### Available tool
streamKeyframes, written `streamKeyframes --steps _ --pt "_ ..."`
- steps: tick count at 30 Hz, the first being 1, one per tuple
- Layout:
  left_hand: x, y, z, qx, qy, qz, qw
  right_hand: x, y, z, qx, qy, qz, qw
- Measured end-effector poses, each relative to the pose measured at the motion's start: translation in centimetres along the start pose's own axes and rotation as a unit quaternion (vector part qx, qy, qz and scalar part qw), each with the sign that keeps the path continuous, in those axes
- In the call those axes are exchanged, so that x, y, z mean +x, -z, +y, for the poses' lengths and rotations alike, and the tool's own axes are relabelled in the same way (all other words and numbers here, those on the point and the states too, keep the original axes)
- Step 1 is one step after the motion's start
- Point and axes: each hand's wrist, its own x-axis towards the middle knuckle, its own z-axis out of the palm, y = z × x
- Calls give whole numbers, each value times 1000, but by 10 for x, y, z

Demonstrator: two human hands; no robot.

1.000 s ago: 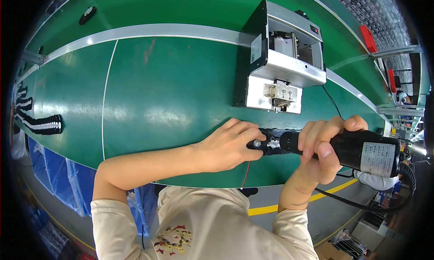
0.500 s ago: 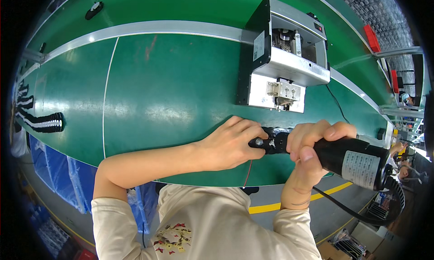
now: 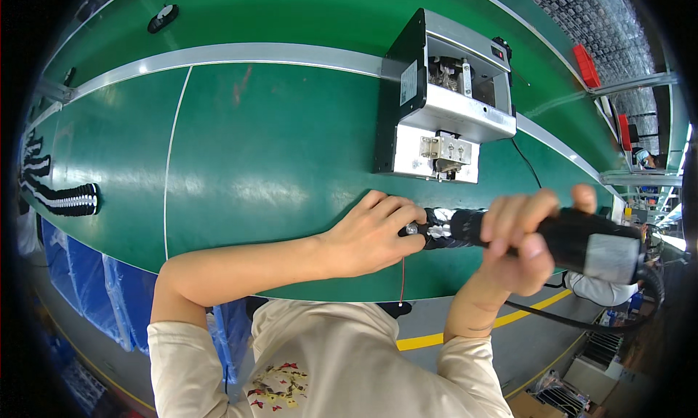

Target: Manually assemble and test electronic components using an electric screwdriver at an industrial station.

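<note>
My right hand [image 3: 518,238] grips a black electric screwdriver [image 3: 574,242] held level over the near edge of the green table [image 3: 276,156]. A black cable runs from its rear end down to the right. My left hand [image 3: 371,235] is closed at the screwdriver's front end, fingers pinching a small part by the metal tip [image 3: 416,230]. A thin red wire [image 3: 402,280] hangs down from that spot. The part itself is mostly hidden by my fingers.
A grey and black box-shaped machine [image 3: 443,102] stands just beyond my hands, with a cable trailing right. Black-and-white striped pieces [image 3: 62,198] lie at the table's left edge. A small dark object [image 3: 163,17] lies far back left. Another person [image 3: 600,287] sits at lower right.
The screwdriver's rear end has swung slightly lower and closer to me, with my right hand shifting along it. My left hand stays at the tip.
</note>
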Motion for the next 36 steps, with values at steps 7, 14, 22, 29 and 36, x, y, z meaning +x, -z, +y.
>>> streamKeyframes --steps 7,14,22,29,36 --pt "1 4 -3 -6 -7 -22 1000 54 -6 4 -6 62 30 998" --pt "0 5 -4 -19 -10 -22 1000 53 -5 17 -40 47 32 998" --pt "0 6 -4 -14 -8 -15 1000 54 -11 24 -104 10 36 994" --pt "-3 4 -7 -8 -15 -12 1000 42 -11 18 -31 19 27 999" --pt "-5 5 -8 -22 -6 -16 1000 -6 -11 2 -31 -11 36 999"
